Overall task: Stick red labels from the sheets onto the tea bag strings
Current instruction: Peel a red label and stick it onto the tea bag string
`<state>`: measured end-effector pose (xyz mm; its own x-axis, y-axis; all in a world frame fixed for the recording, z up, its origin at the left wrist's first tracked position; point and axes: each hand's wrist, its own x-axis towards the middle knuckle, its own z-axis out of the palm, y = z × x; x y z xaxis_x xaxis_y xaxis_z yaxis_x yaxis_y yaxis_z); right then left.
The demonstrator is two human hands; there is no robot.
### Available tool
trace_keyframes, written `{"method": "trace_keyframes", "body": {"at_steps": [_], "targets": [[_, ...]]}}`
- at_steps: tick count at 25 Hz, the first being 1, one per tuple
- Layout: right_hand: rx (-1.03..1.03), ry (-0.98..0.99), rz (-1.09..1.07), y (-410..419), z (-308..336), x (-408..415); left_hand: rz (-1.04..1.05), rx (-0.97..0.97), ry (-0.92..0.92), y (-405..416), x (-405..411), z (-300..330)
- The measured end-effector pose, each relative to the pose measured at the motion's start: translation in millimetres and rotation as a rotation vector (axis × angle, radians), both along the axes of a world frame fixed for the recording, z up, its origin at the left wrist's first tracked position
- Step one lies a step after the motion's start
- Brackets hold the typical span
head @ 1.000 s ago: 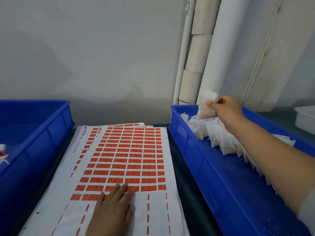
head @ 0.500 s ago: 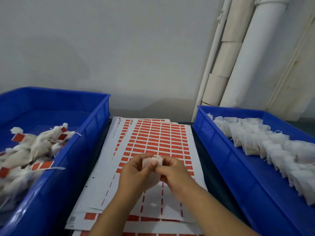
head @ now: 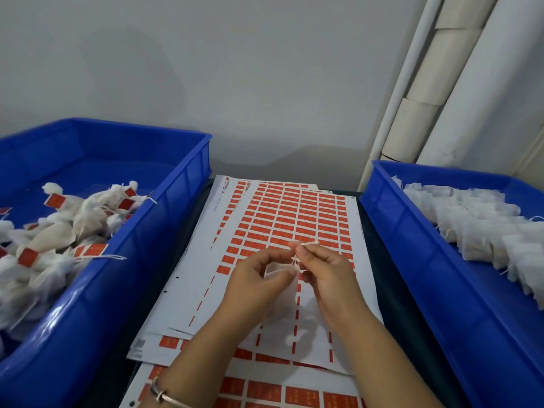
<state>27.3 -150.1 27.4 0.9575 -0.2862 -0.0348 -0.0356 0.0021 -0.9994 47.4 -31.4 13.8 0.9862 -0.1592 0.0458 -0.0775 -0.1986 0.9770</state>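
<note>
Hands: both are held just above the label sheet (head: 282,219), at its near half. The left hand (head: 253,284) curls its fingers around a white tea bag (head: 284,293); the right hand (head: 326,275) pinches the bag's string (head: 306,244) between thumb and forefinger.
String: its free end pokes up past the right fingertips, over the nearest full rows of red labels (head: 297,213).
Tea bag: hangs between the two hands, just above the stripped part of the sheet; no label is on its string yet.
Step in hand: as I judge it, freeing and straightening the string before a label is peeled.
How to do it well: keep the string taut and clear of the bag, leave a short length free, peel one label by a corner, lay the string across the middle of its sticky side, and fold the halves square so no glue is exposed.
Risk: a twisted string may set the label crooked.
Left bin (head: 182,187): left of the sheet, holding a heap of labelled bags (head: 59,228).
Right bin (head: 391,231): right of the sheet, holding a row of unlabelled bags (head: 471,219).
Progress: many bags remain, so the task looks well short of done.
</note>
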Motion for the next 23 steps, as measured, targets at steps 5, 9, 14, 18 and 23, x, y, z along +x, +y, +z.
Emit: {"method": "trace_keyframes", "body": {"at_steps": [5, 9, 14, 18, 23], "targets": [[0.053, -0.116, 0.016, -5.4, 2.0, -8.8, -0.075, -0.006, -0.016, -1.4, -3.2, 2.7], [0.302, -0.176, -0.113, -29.0, 6.4, -10.4, -0.151, 0.156, -0.023, -4.2, -5.6, 2.7], [0.457, -0.142, -0.078, -25.3, -6.3, -6.6, -0.208, 0.091, 0.018, -4.1, -12.5, 4.2], [0.228, 0.006, 0.069, -17.5, -17.5, -6.4, -0.171, -0.15, 0.124, -1.3, -12.8, 8.9], [-0.286, 0.12, 0.367, 3.3, -27.2, -12.4, -0.025, -0.42, 0.226, 6.0, -6.7, 12.4]]}}
